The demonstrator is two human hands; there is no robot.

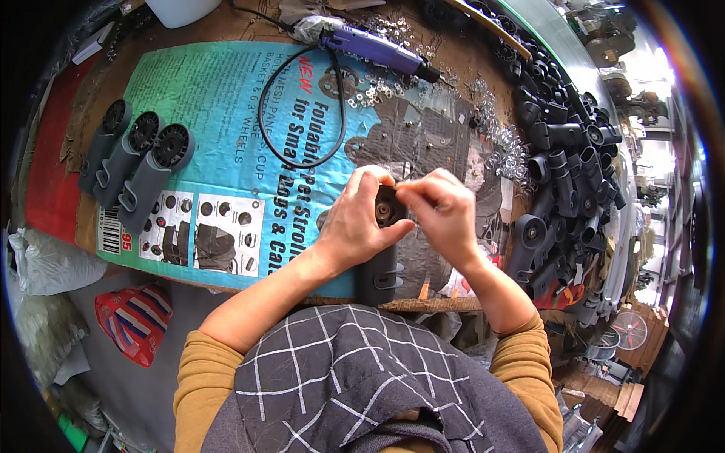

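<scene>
A dark grey plastic bracket (pixel 377 278) lies in front of me near the table's front edge, its round end with a brass-coloured centre facing up. My left hand (pixel 351 223) is closed around that round end, thumb and fingers on either side. Over its right rim, my right hand (pixel 443 210) is closed in a pinch; whatever small thing its fingertips hold is hidden. Three grey brackets with black wheels (pixel 155 162) lie side by side at the left. Beyond my hands rests a purple electric screwdriver (pixel 374 49) with a looped black cable (pixel 260 124).
Small metal nuts (pixel 370 94) are scattered near the screwdriver's tip. Wire springs (pixel 504 155) lie heaped farther right, beside a large pile of black plastic brackets (pixel 566 170). A printed cardboard sheet (pixel 200 87) covers the table. Below its left edge is a red striped bag (pixel 137 325).
</scene>
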